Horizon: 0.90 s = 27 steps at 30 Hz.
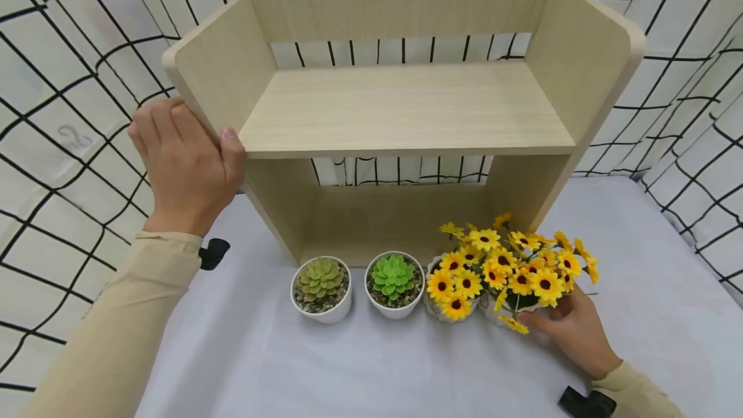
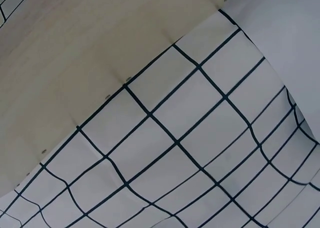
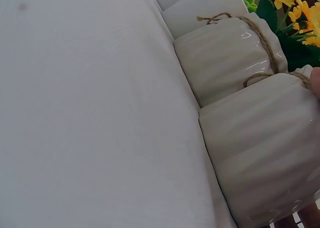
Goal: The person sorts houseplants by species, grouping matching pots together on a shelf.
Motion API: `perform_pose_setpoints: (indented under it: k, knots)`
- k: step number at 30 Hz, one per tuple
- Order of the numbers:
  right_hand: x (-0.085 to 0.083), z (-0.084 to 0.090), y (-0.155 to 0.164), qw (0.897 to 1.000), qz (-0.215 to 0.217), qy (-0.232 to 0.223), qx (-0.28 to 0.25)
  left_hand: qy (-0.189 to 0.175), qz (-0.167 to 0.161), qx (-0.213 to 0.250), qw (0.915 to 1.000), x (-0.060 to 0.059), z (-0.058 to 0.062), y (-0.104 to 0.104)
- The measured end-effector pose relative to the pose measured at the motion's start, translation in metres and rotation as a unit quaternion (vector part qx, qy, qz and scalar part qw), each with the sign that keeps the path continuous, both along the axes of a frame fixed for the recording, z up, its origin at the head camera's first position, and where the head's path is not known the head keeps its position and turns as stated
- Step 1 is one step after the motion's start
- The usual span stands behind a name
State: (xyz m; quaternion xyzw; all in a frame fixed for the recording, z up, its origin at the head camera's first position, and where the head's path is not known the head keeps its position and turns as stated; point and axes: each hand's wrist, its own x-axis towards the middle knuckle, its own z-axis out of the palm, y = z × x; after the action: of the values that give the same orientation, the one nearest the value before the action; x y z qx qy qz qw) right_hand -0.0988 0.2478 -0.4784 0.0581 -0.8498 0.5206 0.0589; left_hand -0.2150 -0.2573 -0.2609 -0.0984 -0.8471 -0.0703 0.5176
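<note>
My left hand (image 1: 186,160) grips the left side panel of a pale wooden two-tier shelf (image 1: 406,108), thumb at its front edge. In the left wrist view the panel's outer face (image 2: 100,53) fills the upper left; the hand is out of that view. With my right hand (image 1: 580,334) I hold the rightmost pot of yellow flowers (image 1: 542,279), a glossy white pot (image 3: 265,148) with twine round its neck. Thumb and fingertips (image 3: 310,215) show at its edges. A second twine-tied white pot (image 3: 230,58) stands right beside it, also with yellow flowers (image 1: 467,282).
Left of the flowers stand a bright green succulent (image 1: 393,276) and a duller green succulent (image 1: 320,279), both in white pots along the shelf's front. Black wire grid (image 1: 75,147) walls surround the white-covered table (image 1: 360,373) at the back and sides.
</note>
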Motion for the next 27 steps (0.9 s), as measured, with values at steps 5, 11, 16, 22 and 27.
perform_pose_setpoints:
  k: [5,11,16,22,27]
  knots:
    - [0.0005,0.0003,-0.0011,1.000,0.008,-0.001,-0.020,0.019,0.000,0.010,0.9998,0.0006,-0.0043,0.0001]
    - [0.0014,0.0050,-0.0009,1.000,-0.002,0.001,-0.007,0.016,-0.009,0.011,0.9998,-0.0002,-0.0038,0.0008]
    - [0.0020,0.0085,-0.0010,1.000,-0.004,-0.010,-0.003,0.019,-0.003,0.010,0.9998,-0.0007,-0.0037,0.0009]
    - [0.0049,0.0087,0.0006,1.000,-0.012,-0.016,-0.005,0.031,-0.016,0.017,0.9993,-0.0042,-0.0041,0.0027]
    - [0.0059,0.0076,0.0011,0.999,-0.006,-0.025,-0.028,0.021,-0.010,0.009,0.9997,-0.0039,-0.0050,0.0012]
